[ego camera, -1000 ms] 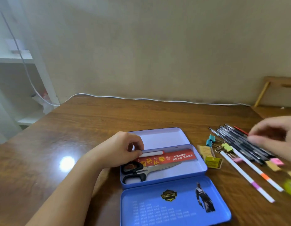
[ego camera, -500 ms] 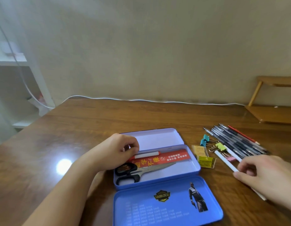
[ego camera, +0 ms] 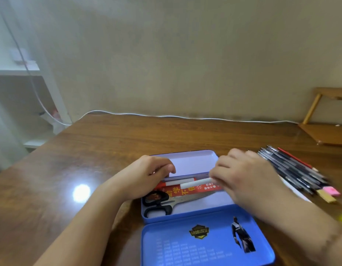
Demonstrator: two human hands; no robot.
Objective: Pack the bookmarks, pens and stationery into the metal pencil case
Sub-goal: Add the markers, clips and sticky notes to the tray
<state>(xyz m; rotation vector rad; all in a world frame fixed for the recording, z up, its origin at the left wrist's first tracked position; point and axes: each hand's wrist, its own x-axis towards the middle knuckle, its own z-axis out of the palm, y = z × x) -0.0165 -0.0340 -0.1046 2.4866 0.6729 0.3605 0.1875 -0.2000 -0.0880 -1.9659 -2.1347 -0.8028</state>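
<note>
The blue metal pencil case [ego camera: 185, 216] lies open on the table, its lid [ego camera: 204, 242] folded toward me and an inner flap [ego camera: 191, 162] raised at the back. Inside lie black-handled scissors [ego camera: 160, 205], a red bookmark [ego camera: 187, 190] and a white pen [ego camera: 177, 182]. My left hand [ego camera: 147, 175] rests on the case's left end with its fingers curled at the back edge. My right hand [ego camera: 245, 175] pinches a second white pen [ego camera: 195, 183] and holds it over the bookmark. A bundle of dark pens [ego camera: 292, 169] lies to the right.
Pink and tan small pieces [ego camera: 331, 192] lie beside the pen bundle at the right edge. A white cable [ego camera: 185, 116] runs along the table's far edge. A wooden stand [ego camera: 327, 131] sits at the back right, a white shelf [ego camera: 18, 72] at the left.
My right hand picked up a white pen from the table on the right and carried it left over the open case. My left hand stayed at the case's left end.
</note>
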